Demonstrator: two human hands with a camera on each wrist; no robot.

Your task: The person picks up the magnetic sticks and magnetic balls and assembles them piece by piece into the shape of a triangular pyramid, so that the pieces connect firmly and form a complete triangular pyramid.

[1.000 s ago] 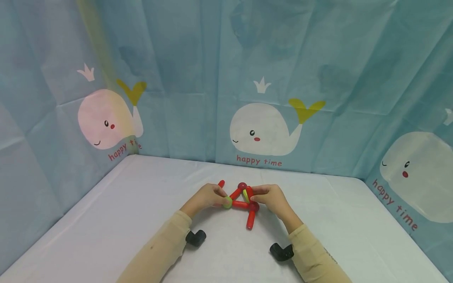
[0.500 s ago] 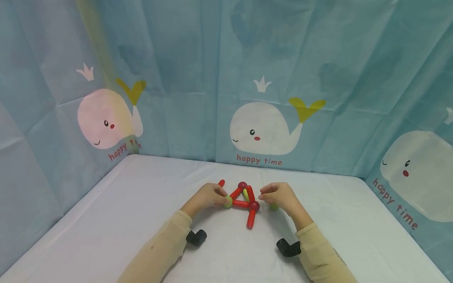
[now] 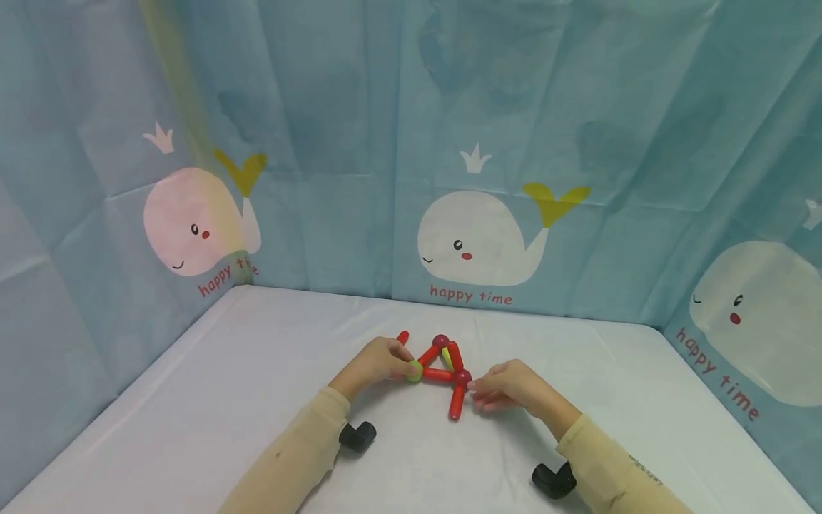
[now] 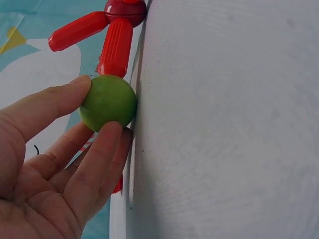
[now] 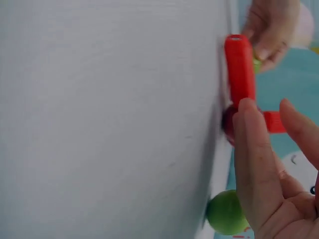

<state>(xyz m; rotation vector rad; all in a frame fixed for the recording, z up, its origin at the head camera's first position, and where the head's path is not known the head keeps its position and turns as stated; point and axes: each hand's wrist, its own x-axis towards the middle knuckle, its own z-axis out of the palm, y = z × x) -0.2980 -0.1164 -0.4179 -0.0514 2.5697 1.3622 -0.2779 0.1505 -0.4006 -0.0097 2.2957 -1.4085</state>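
My left hand [image 3: 384,359] pinches a green ball [image 4: 108,103] between thumb and fingers. That ball joins a toy frame of red rods [image 3: 438,375] and dark red balls [image 3: 440,342], resting on the white table. One ridged red rod [image 4: 115,47] meets the held ball. My right hand [image 3: 514,385] lies just right of the nearer dark red ball [image 3: 462,378], thumb apart and fingers fairly straight, holding nothing. Whether its fingertips touch the ball I cannot tell. Another green ball [image 5: 227,212] sits beside my right fingers; in the head view the hand hides it.
A white cloth [image 3: 270,442] covers the table. Blue curtains with printed whales [image 3: 469,235] rise along its back and sides. The tip of a red rod [image 3: 402,336] shows behind the left hand. Black wrist mounts [image 3: 357,436] jut out from both sleeves.
My right hand has let go of the upright red rod, drawn off to the right, then come down nearer to me beside the dark red ball. My left hand keeps its pinch.
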